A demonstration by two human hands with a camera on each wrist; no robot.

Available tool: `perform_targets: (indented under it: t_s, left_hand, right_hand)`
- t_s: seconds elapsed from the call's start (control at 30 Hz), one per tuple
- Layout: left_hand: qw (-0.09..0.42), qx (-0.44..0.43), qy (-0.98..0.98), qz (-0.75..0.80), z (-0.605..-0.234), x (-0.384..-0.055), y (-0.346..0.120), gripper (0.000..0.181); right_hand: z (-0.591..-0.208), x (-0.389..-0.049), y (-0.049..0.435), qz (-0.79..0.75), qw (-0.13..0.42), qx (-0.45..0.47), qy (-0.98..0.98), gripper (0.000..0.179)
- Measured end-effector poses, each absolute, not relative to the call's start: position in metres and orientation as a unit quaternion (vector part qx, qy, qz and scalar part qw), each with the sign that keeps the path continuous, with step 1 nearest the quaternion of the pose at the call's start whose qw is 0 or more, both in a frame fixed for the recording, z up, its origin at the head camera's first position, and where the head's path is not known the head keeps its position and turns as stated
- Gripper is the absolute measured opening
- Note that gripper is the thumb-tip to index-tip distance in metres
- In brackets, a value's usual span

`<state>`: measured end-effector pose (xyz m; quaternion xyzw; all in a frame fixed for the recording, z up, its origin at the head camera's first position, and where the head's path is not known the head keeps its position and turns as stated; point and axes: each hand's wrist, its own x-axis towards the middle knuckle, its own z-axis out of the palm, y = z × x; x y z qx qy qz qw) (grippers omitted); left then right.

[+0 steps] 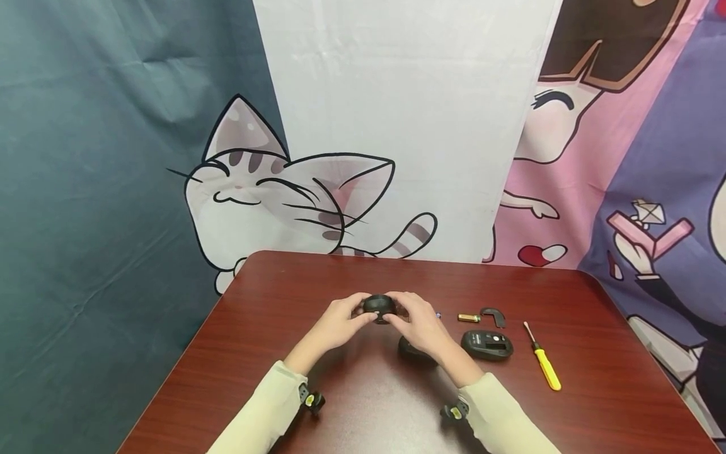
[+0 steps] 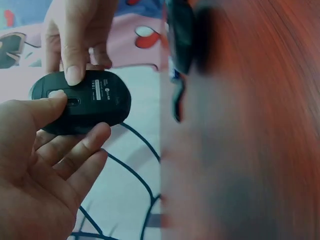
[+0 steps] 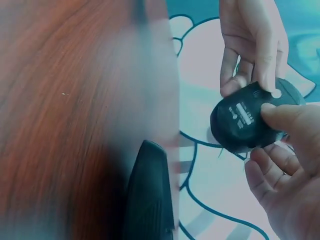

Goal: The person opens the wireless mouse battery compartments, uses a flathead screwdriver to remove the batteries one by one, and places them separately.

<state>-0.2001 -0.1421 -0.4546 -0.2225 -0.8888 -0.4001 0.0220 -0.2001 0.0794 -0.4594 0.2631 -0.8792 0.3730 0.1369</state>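
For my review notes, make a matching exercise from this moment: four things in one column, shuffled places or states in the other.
1. Screwdriver
2. Gold battery
3. Hooked piece
4. Raised mouse

A. Just left of a black part
B. Gripped by the left hand and right hand
C. Yellow-handled, farthest right on the table
D. Black, lying between battery and screwdriver

Pairs: 1-C, 2-A, 3-D, 4-B
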Motion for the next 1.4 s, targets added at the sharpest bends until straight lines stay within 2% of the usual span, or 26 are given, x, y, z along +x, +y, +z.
perform_targets:
  t_s: [0.17,0.3,0.47,0.67,0.93,1.2,1.4]
  left_hand:
    - [0.006,-0.222,-0.871,-0.439,-0.442,-0.189,-0.132,0.032]
    - [-0.003,-0.212,-0.854,-0.475,-0.434,-0.179,-0.122,0.032]
    - [0.002,-0.215,-0.831,-0.514,-0.428,-0.169,-0.109,0.030]
    - [0.008,-0.219,-0.803,-0.554,-0.425,-0.155,-0.096,0.030]
    - [-0.047,-0.215,-0.759,-0.612,-0.429,-0.140,-0.080,0.033]
    - [-0.067,-0.214,-0.764,-0.605,-0.438,-0.130,-0.070,0.033]
    - [-0.091,-0.214,-0.754,-0.614,-0.447,-0.125,-0.063,0.033]
  right_hand:
    - [-0.455,-0.187,0.093,0.421,0.131,0.265,-0.858,0.039]
    - [-0.452,-0.176,0.102,0.465,0.104,0.252,-0.842,0.038]
    - [-0.448,-0.160,0.110,0.534,0.060,0.241,-0.808,0.037]
    - [-0.440,-0.141,0.118,0.573,0.043,0.230,-0.786,0.039]
    - [-0.439,-0.122,0.130,0.583,0.009,0.185,-0.791,0.039]
    - [-0.448,-0.107,0.138,0.614,-0.039,0.151,-0.774,0.034]
    - [-0.456,-0.098,0.143,0.627,-0.054,0.123,-0.768,0.033]
